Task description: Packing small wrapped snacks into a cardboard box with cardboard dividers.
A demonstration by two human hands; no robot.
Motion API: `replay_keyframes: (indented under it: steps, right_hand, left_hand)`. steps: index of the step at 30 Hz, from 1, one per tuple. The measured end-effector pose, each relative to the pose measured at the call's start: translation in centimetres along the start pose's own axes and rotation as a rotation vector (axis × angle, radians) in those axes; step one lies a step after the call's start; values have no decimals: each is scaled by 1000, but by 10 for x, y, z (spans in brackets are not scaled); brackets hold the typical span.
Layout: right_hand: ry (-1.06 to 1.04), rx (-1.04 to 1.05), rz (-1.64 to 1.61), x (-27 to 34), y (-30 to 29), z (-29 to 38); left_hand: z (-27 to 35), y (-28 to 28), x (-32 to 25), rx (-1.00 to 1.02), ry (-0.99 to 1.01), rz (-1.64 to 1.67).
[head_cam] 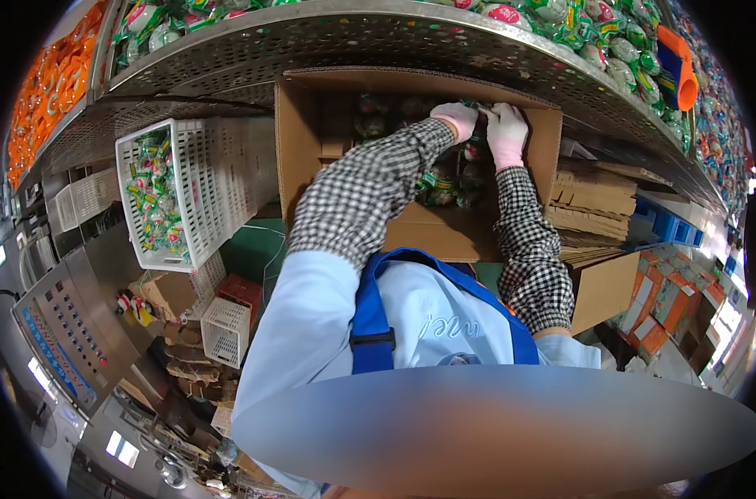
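Both of my hands wear white and pink gloves and reach into a large open cardboard box [415, 240] below a metal shelf. Wrapped packets with green and clear film [439, 190] lie inside it, partly in shadow. Near the box's far right part, my left hand [457, 118] is beside a small wrapped packet [475, 106], its fingertips close to it. My right hand [507, 131] is just to the right, fingers bent towards the same packet. Whether either hand grips it is hard to tell, as the fingertips are small and partly hidden.
A perforated metal shelf [378, 9] heaped with green-wrapped packets runs above the box. At the left stands a white plastic basket [219, 181] of similar packets. Flattened cardboard [590, 199] is stacked at the right. An orange and blue tool or holder [677, 68] sits at the shelf's edge.
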State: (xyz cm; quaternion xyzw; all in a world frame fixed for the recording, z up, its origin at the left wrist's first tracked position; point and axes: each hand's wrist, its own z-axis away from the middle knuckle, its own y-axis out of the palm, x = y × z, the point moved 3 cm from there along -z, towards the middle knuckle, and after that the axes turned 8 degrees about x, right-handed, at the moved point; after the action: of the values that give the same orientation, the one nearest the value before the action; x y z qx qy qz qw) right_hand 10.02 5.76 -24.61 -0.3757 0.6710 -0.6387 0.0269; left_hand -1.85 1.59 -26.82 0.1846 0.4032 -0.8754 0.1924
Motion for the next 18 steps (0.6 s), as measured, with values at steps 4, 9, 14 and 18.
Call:
replay_keyframes:
  steps: [4,9,14,18]
  right_hand:
    - [26,-38,-39,-15,-2,3]
    - [66,-12,-39,-9,2,0]
    - [96,-3,-10,-29,7,5]
    - [71,50,-82,2,17,0]
  left_hand:
    - [-31,23,-13,116,-42,-91]
    - [-38,30,3,31,-90,-17]
    - [-35,20,-15,193,-114,-88]
    - [-49,55,28,56,-179,-4]
